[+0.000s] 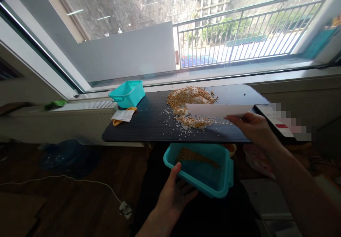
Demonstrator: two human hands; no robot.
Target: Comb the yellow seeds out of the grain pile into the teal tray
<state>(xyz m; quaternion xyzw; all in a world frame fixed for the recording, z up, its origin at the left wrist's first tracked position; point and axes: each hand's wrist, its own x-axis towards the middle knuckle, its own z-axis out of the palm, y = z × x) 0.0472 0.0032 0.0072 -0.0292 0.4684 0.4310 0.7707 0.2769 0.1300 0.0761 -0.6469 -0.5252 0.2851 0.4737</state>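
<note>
My left hand (172,194) holds a teal plastic tub (210,180) below the front edge of a black table (149,127), thumb over the near rim. A strip of yellow grains (195,157) lies inside the tub. My right hand (253,127) grips a white slotted scoop (215,114) by its right end. The scoop rests against a heap of mixed yellow grains and white rice (190,103) on the tabletop.
A second teal tub (128,93) stands at the table's back left, with a white and orange packet (123,116) beside it. A device with a red-marked screen (277,121) lies at the right edge. Loose rice is scattered around the heap. A white cable (80,181) crosses the floor.
</note>
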